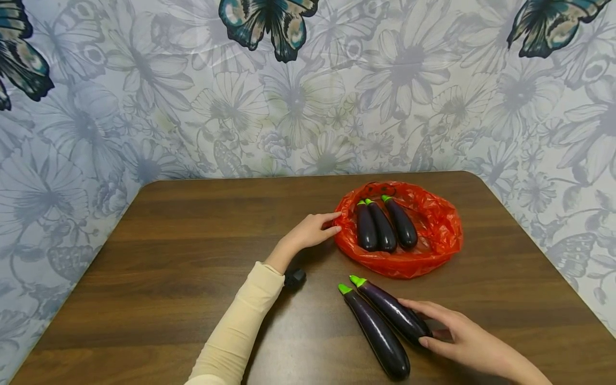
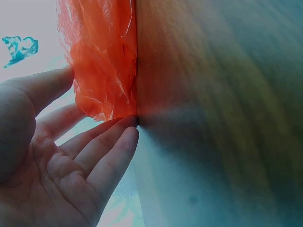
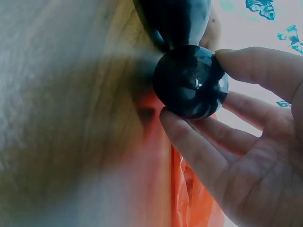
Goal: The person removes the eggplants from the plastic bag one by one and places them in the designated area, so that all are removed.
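Note:
My right hand (image 1: 464, 337) grips the blunt lower end of a dark purple eggplant (image 1: 392, 310), thumb on one side and fingers on the other. In the right wrist view that eggplant's rounded end (image 3: 191, 82) sits between thumb and fingertips. A second eggplant (image 1: 375, 334) lies alongside it on the table, its green cap pointing away. My left hand (image 1: 310, 232) touches the left side of a red plastic bag (image 1: 438, 262) with extended fingers and thumb; the left wrist view has the fingertips (image 2: 130, 135) low against the bag. Three eggplants (image 1: 382, 227) lie inside the opened bag.
The brown wooden table (image 1: 202, 235) has its far edge against a wall covering (image 1: 298, 107) with flowers and butterflies. A small black object (image 1: 295, 278) shows beside the left wrist.

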A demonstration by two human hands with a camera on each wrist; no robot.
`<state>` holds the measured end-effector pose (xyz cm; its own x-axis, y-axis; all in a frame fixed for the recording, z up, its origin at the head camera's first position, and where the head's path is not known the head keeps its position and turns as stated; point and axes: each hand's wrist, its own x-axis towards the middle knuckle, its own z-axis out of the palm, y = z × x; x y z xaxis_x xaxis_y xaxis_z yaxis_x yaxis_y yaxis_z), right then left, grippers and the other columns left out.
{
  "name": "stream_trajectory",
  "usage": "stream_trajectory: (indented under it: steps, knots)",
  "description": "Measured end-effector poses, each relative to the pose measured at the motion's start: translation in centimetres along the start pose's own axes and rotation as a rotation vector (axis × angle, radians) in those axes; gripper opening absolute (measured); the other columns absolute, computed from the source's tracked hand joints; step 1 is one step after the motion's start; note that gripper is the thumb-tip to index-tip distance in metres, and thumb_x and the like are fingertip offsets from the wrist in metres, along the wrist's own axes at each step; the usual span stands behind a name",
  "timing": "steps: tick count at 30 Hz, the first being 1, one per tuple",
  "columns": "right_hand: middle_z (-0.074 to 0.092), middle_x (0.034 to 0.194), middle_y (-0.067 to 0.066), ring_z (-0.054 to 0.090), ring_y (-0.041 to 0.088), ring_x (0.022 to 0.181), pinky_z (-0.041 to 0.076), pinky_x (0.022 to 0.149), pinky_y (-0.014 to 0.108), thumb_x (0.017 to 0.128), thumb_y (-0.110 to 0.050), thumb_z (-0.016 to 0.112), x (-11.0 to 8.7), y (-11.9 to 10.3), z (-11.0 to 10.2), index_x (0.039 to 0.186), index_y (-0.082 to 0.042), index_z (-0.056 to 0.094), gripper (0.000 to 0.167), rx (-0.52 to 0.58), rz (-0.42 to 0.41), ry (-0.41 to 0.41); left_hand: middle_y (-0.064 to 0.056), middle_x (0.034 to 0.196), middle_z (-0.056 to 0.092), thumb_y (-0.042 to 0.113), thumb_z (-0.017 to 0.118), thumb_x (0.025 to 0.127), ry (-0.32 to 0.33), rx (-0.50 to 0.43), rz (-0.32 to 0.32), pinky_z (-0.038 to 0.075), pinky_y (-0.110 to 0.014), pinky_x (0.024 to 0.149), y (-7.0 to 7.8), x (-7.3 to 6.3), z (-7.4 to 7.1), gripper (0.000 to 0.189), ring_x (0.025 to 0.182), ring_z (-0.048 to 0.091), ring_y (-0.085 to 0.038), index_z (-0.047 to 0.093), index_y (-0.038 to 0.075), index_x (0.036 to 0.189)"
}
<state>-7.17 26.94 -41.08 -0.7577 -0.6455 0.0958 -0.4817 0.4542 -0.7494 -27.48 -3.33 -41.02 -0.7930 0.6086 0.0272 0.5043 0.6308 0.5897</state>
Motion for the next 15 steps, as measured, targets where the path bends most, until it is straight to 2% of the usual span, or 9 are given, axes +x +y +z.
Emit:
stream_trajectory:
  steps: [5,9,15]
  knots:
    - [0.049,0.133,0.005,0.046,0.009,0.119,0.043,0.088,0.023,0.087,-0.018,0.068,0.15,-0.06,0.30,0.142,-0.010,0.041,0.062,-0.106,-0.046,0.039,-0.011,0.134,0.049,0.030,0.053,0.096,-0.003,-0.004,-0.006,0.034,-0.036,0.101,0.00,-0.02,0.04,0.050,0.123,0.045,-0.023,0.044,0.010,0.141]
    - [0.050,0.132,0.004,0.048,0.011,0.117,0.045,0.086,0.025,0.087,-0.019,0.069,0.17,-0.16,0.37,0.142,-0.010,0.041,0.062,-0.124,-0.045,0.039,-0.011,0.134,0.050,0.029,0.054,0.096,-0.001,-0.011,-0.005,0.035,-0.036,0.100,-0.05,-0.01,0.02,0.049,0.122,0.046,-0.023,0.045,0.010,0.141]
    - [0.050,0.129,0.009,0.051,0.012,0.111,0.051,0.074,0.027,0.088,-0.018,0.067,0.05,-0.27,0.36,0.142,-0.009,0.040,0.062,-0.025,-0.032,-0.002,-0.011,0.134,0.050,0.028,0.054,0.096,-0.002,-0.006,-0.008,0.035,-0.035,0.100,-0.04,0.03,0.01,0.050,0.122,0.046,-0.022,0.044,0.010,0.141]
